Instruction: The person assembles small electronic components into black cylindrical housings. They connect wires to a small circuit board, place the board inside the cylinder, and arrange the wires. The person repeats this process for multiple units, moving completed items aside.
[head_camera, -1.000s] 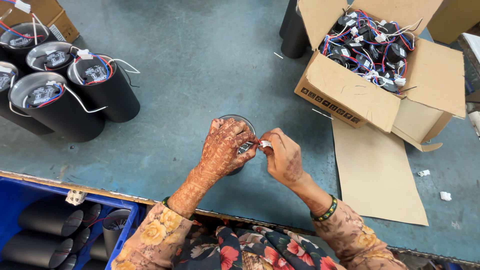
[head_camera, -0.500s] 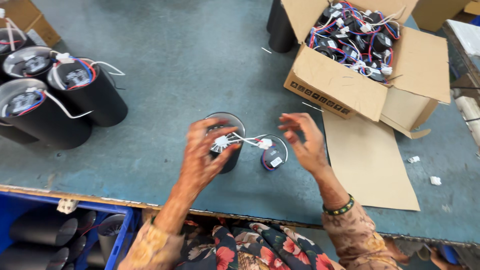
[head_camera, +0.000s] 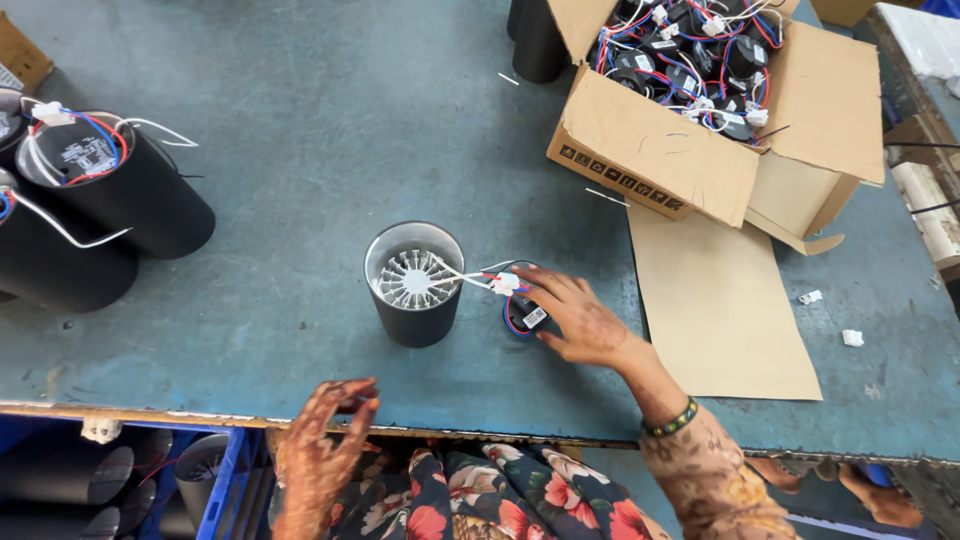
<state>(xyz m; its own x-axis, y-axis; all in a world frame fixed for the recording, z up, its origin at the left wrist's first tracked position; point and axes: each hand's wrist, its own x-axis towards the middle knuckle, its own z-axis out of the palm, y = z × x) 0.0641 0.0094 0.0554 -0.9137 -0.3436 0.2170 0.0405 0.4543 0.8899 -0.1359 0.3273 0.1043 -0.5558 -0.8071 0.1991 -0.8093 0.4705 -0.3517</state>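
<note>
My right hand (head_camera: 580, 320) lies flat with its fingers spread over a small round black driver unit (head_camera: 524, 316), the fingertips touching it but not closed around it. The unit sits on the blue-green worktop (head_camera: 330, 120) a little in from its near edge, about midway along it, just to the right of an open black cylinder housing (head_camera: 413, 285) that stands upright there. Inside the housing I see a pale finned heat sink (head_camera: 410, 280), and white wires (head_camera: 462, 275) run from it over the rim to a small white connector (head_camera: 505, 284) with red and blue leads, right by my fingertips. My left hand (head_camera: 325, 440) hangs loose at the near edge of the worktop, fingers half curled, holding nothing. Toward the left edge stand two more black cylinders (head_camera: 110, 195) with wired drivers resting in their tops. Near the far right corner an open cardboard box (head_camera: 655, 150) holds a heap of the same black driver units with red, blue and white wires, and a flat sheet of cardboard (head_camera: 715, 305) lies just in front of it. Below the near edge, on the left, a blue crate (head_camera: 232, 470) holds further black cylinders lying on their sides.
</note>
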